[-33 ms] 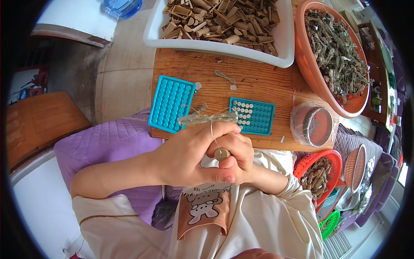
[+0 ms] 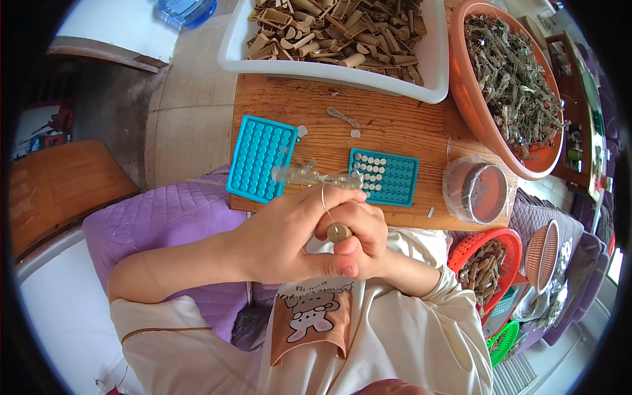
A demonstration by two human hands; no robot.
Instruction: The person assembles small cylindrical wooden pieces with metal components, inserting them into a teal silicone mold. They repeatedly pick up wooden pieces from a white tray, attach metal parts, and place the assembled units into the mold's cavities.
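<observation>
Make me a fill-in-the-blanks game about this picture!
1. The two trays full of little holes on the wooden board are coloured ____.
2. The big white tub holds short rolled tubes coloured ____.
3. The left hand and right hand hold one small tube between ____ hands.
4. The big bowl of dried bits is coloured ____.

Missing words: teal; brown; both; orange

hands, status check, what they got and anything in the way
Left hand and right hand clasped on small brown tube. Thin cord looped over. Teal trays just ahead.
</observation>
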